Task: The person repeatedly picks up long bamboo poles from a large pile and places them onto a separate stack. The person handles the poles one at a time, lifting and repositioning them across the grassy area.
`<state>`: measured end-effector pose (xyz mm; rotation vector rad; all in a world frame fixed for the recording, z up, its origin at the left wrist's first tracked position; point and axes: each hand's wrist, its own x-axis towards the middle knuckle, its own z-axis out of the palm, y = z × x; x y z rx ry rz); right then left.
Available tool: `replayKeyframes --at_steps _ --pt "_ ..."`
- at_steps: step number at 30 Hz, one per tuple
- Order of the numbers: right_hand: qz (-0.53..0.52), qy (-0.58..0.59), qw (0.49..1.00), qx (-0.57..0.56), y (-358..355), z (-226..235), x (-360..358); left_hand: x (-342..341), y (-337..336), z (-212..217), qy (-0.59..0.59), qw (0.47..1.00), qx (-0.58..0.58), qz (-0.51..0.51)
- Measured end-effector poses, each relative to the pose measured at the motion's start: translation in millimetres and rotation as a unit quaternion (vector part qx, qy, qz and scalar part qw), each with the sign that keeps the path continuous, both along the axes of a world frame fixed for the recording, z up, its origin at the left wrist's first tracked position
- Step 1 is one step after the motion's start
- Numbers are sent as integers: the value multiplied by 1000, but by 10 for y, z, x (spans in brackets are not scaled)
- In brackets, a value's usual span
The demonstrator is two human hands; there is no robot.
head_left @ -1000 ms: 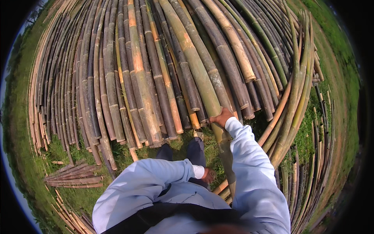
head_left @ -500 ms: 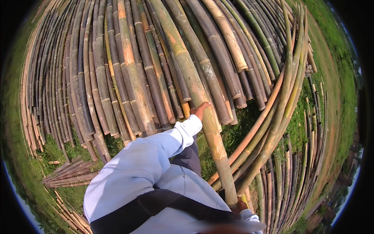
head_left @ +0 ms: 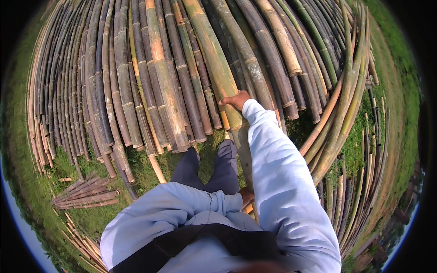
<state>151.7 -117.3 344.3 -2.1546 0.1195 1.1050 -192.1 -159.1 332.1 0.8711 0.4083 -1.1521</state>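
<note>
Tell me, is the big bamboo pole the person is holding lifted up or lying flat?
Lifted at the near end. The bamboo pole slants over the pile; right hand grips it, left hand holds its end.

Stacked bamboo poles (head_left: 136, 82) on grass (head_left: 36, 191), small bundle of short poles (head_left: 86, 196) apart.

Bamboo poles (head_left: 182, 82) brown-green, orange patches; sleeves (head_left: 282, 182) pale blue; trousers (head_left: 214, 166) seemingly navy

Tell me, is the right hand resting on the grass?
No, the right hand grips a thick bamboo pole above the grass.
</note>
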Motion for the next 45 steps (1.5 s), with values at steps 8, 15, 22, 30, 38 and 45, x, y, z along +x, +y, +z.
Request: replayKeyframes --at_steps 8,15,22,30,38,45 --pt "-51 -93 987 -118 -1034 212 -1790 1928 1721 -818 -59 984 153 73" --pt "-49 -46 927 -369 -2057 964 -4034 4025 2393 -791 -86 895 115 422" --pt "-190 -79 879 -431 -2256 1083 -5142 3143 1594 -502 -26 850 382 362" --pt "-209 -100 860 -454 -2077 1068 -5080 2646 1574 249 -85 905 242 338" --pt "-212 -143 853 -455 -1909 1272 -5501 3673 1465 474 -214 839 309 392" --pt "-271 -132 871 -387 -1706 1204 -5139 4327 1192 1028 -241 932 54 267"
